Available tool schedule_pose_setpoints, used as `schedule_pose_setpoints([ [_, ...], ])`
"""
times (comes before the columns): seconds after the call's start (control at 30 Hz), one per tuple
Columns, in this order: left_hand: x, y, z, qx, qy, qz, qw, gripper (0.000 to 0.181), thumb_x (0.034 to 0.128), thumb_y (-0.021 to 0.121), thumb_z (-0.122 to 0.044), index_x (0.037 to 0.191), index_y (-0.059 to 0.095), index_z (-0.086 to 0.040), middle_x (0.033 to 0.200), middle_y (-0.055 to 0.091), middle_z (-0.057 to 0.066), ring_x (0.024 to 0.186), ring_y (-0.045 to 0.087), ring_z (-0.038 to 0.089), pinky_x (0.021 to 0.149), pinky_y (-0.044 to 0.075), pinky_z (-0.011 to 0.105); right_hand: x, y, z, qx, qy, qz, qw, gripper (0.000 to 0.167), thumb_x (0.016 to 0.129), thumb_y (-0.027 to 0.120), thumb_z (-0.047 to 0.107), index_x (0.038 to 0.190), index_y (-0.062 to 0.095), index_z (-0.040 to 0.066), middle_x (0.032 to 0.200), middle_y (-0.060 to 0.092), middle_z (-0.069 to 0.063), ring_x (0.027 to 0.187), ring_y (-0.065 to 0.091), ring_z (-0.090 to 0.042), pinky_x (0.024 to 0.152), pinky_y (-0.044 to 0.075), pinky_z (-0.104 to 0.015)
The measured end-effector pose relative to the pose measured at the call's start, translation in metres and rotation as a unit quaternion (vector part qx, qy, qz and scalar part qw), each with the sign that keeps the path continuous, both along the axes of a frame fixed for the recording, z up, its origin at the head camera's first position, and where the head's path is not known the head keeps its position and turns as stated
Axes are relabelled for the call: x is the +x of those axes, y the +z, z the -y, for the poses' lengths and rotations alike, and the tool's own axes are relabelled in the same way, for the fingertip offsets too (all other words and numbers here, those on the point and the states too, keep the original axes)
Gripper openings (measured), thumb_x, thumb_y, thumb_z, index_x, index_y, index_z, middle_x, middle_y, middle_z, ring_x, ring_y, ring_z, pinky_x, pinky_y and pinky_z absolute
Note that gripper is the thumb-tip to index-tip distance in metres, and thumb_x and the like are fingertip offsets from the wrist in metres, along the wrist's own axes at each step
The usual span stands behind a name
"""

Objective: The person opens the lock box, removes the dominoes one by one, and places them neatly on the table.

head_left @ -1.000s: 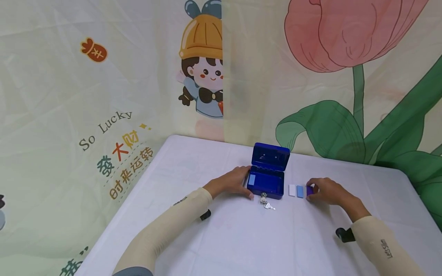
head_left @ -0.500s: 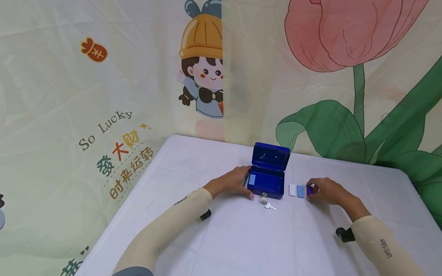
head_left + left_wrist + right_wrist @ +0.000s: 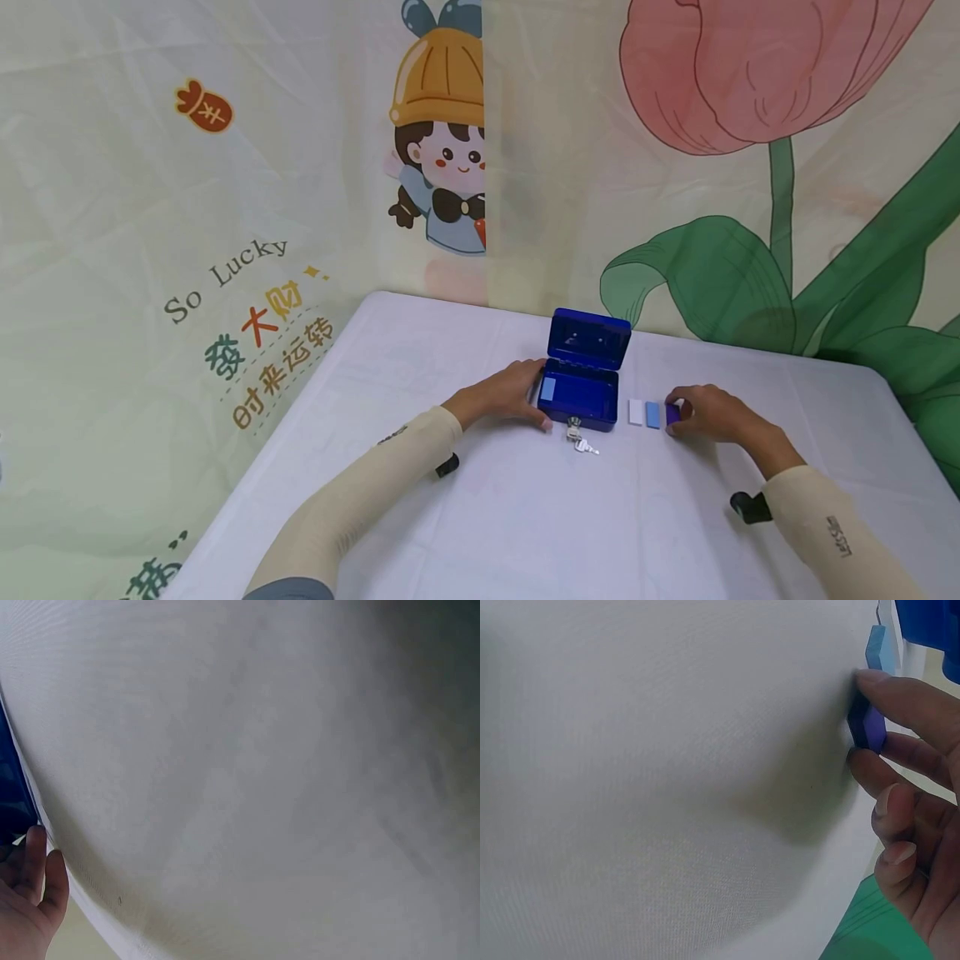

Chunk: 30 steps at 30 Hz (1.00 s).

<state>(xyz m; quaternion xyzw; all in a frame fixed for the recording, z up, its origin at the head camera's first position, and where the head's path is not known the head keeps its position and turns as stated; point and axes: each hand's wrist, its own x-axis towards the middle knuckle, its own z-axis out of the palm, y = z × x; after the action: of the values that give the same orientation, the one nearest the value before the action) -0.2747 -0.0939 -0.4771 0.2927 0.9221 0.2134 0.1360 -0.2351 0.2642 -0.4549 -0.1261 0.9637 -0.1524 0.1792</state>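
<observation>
A blue metal cash box (image 3: 578,398) stands on the table with its lid (image 3: 589,339) raised. My left hand (image 3: 510,392) rests against its left side, the thumb near the front corner. In the left wrist view, fingers (image 3: 34,859) touch the blue side. A small light blue block (image 3: 549,389) lies inside at the left. Right of the box, a white block (image 3: 635,412) and another light blue block (image 3: 652,415) lie in a row. At the row's right end my right hand (image 3: 712,414) pinches a small purple block (image 3: 868,726) between thumb and fingers, at the table surface.
In front of the box lie a small padlock (image 3: 573,429) and keys (image 3: 584,447). A white cloth covers the table (image 3: 525,517). Behind it hangs a printed curtain (image 3: 540,167), close to the box's raised lid.
</observation>
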Motion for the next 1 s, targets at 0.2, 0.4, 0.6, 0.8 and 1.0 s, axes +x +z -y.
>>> schedule_pose_setpoints([
  [0.2, -0.001, 0.000, 0.000, 0.003, -0.002, 0.001, 1.0000, 0.118, 0.0712, 0.086, -0.057, 0.159, 0.023, -0.008, 0.155, 0.043, 0.010, 0.141, 0.041, 0.025, 0.120, 0.032, 0.039, -0.001, 0.000, 0.000, 0.006, -0.006, 0.007, 0.9999, 0.052, 0.083, 0.083, 0.026, 0.124, 0.064, 0.003, 0.097, 0.068, -0.009, 0.087, 0.060, -0.022, 0.083, 0.057, -0.048],
  [0.4, -0.002, -0.001, 0.000, 0.001, 0.000, 0.003, 1.0000, 0.119, 0.0711, 0.086, -0.057, 0.159, 0.023, -0.007, 0.156, 0.043, 0.010, 0.141, 0.041, 0.025, 0.120, 0.032, 0.039, 0.000, 0.001, 0.001, 0.006, -0.008, 0.009, 0.9999, 0.051, 0.083, 0.083, 0.026, 0.125, 0.064, 0.003, 0.097, 0.068, -0.009, 0.087, 0.060, -0.022, 0.083, 0.058, -0.048],
  [0.6, -0.002, -0.001, -0.001, 0.003, -0.001, 0.003, 1.0000, 0.119, 0.0709, 0.086, -0.057, 0.159, 0.022, -0.009, 0.157, 0.042, 0.009, 0.142, 0.040, 0.024, 0.121, 0.032, 0.039, -0.001, 0.004, 0.001, 0.008, -0.006, 0.008, 0.9999, 0.052, 0.082, 0.084, 0.027, 0.124, 0.064, 0.003, 0.096, 0.068, -0.008, 0.086, 0.061, -0.022, 0.082, 0.058, -0.048],
  [0.8, -0.003, -0.001, -0.001, 0.007, -0.006, 0.000, 1.0000, 0.118, 0.0701, 0.087, -0.057, 0.158, 0.025, -0.008, 0.154, 0.045, 0.010, 0.139, 0.043, 0.025, 0.120, 0.033, 0.039, -0.002, 0.011, 0.003, 0.013, -0.007, 0.007, 0.9999, 0.056, 0.083, 0.083, 0.029, 0.127, 0.062, 0.003, 0.097, 0.069, -0.008, 0.088, 0.062, -0.022, 0.081, 0.057, -0.046],
  [1.0, -0.003, -0.003, -0.001, 0.000, -0.006, -0.001, 1.0000, 0.119, 0.0701, 0.086, -0.058, 0.158, 0.024, -0.008, 0.153, 0.046, 0.010, 0.139, 0.043, 0.024, 0.120, 0.033, 0.038, -0.003, 0.023, 0.013, 0.005, 0.004, -0.002, 1.0000, 0.053, 0.085, 0.081, 0.028, 0.128, 0.062, 0.002, 0.098, 0.070, -0.008, 0.083, 0.062, -0.019, 0.077, 0.058, -0.042],
])
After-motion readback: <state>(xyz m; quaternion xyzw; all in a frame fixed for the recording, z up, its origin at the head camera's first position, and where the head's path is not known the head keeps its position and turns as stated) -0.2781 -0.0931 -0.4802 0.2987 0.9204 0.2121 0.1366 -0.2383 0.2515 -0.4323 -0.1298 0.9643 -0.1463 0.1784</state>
